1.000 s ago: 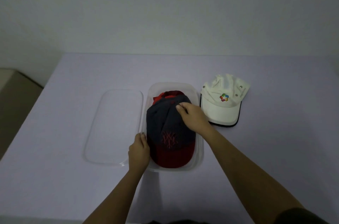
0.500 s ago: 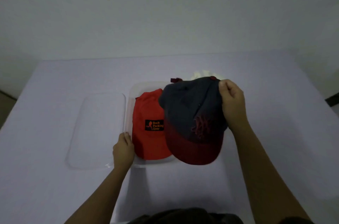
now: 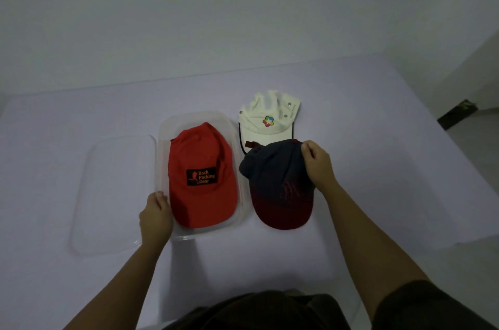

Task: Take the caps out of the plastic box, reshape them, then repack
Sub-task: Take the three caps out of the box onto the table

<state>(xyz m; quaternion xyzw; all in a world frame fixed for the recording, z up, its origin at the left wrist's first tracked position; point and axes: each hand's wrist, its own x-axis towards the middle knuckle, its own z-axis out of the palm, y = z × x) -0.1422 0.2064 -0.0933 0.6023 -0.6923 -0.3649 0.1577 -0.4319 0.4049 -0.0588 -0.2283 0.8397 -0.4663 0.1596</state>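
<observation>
Lowest of the things on the surface [image 3: 378,157], at centre left of the frame, the left hand [image 3: 155,215] has its fingers curled over the near-left corner of the plastic box [image 3: 161,157], steadying it. The box is thin, clear and probably light, so it would likely slide without that hold.

Inside it lies the red cap [image 3: 201,175], crown toward the top of the frame and brim toward the bottom. It looks like soft cloth with a stiffer brim. I would take it by the brim edge or pinch the crown, not the black patch.

Just right of the box is the navy cap [image 3: 275,184], its dark red brim pointing down the frame. The right hand [image 3: 317,165] pinches the top of its crown between thumb and fingers. The crown sags into folds there, so it is limp and light. Reshaping would likely need a hand pushed up inside. Whether it rests fully on the surface I cannot tell.

Its far edge overlaps the brim of the white cap [image 3: 267,121], which sits crumpled above it.

The clear lid [image 3: 113,194] lies flat left of the box.
</observation>
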